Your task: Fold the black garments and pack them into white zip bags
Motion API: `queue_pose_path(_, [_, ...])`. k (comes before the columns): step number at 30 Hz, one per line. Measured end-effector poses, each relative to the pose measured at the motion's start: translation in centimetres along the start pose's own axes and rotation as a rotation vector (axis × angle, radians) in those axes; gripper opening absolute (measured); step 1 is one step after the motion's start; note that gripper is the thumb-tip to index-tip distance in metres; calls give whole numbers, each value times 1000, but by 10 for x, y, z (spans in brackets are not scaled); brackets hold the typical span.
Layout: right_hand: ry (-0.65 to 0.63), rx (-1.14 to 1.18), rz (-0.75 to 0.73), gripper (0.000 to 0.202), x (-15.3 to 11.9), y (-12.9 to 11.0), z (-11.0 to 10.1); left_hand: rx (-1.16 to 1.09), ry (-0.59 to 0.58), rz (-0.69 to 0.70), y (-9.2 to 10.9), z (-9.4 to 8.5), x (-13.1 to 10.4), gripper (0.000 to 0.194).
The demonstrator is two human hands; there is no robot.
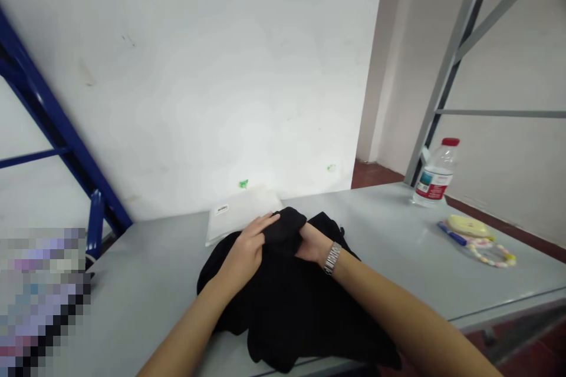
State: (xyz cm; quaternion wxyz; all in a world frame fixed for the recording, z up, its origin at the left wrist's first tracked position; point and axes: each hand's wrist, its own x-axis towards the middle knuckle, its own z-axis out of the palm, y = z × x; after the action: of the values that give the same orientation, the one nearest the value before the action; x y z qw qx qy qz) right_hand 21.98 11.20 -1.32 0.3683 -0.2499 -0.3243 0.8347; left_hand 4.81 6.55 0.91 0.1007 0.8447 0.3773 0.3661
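Note:
A black cloth garment (300,306) lies bunched on the grey tabletop, part of it hanging over the front edge. My left hand (251,245) grips a raised fold of it, fingers stretched along the top and thumb bent below. On the other side of that fold, my right hand (313,242) holds the cloth from the right, with its fingertips hidden in the fabric. A silver watch (332,258) is on my right wrist. Just behind the garment lies a white plastic packet (241,212) with a small label.
A clear bottle with a red cap (435,174) stands at the back right. Near it lie a yellow case (469,225), a blue item (451,234) and a beaded bracelet (493,256). Blue (66,123) and grey (455,65) metal frames rise at the sides. Pixelation hides the far left.

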Motion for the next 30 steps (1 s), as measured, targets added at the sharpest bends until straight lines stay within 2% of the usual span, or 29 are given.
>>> queue_pose_path(3, [-57, 79, -97, 47, -8, -2, 9, 149, 20, 16, -4, 16, -4, 47])
queue_pose_path(5, [-52, 83, -179, 42, -12, -2, 14, 148, -16, 5, -4, 20, -5, 41])
queue_pose_path(7, [101, 47, -192, 28, -11, 0, 13, 80, -141, 1, -7, 15, -3, 35])
queue_pose_path(9, [301, 40, -162, 21, -7, 0, 7, 59, -212, -77, -17, 2, -1, 32])
queue_pose_path(10, [369, 54, -158, 20, -5, -1, 3, 88, -195, -147, -25, -6, 0, 32])
queue_pose_path(12, [419, 87, -192, 16, -1, -4, -6, 203, -80, -301, -47, -21, 0, 32])
queue_pose_path(14, [422, 99, -233, 13, 0, -7, -12, 306, 6, -395, -69, -31, -3, 30])
queue_pose_path(16, [428, 107, -246, 11, 0, -9, -14, 360, 25, -428, -86, -35, -8, 27])
queue_pose_path(19, [437, 111, -231, 10, 2, -8, -15, 416, 35, -443, -99, -32, -12, 26])
queue_pose_path(26, [405, 106, -199, 16, 6, -3, -16, 490, 57, -474, -106, -29, -11, 21])
queue_pose_path(30, [288, 86, -219, 22, 1, -4, -9, 486, 93, -396, -86, -31, -5, 26])
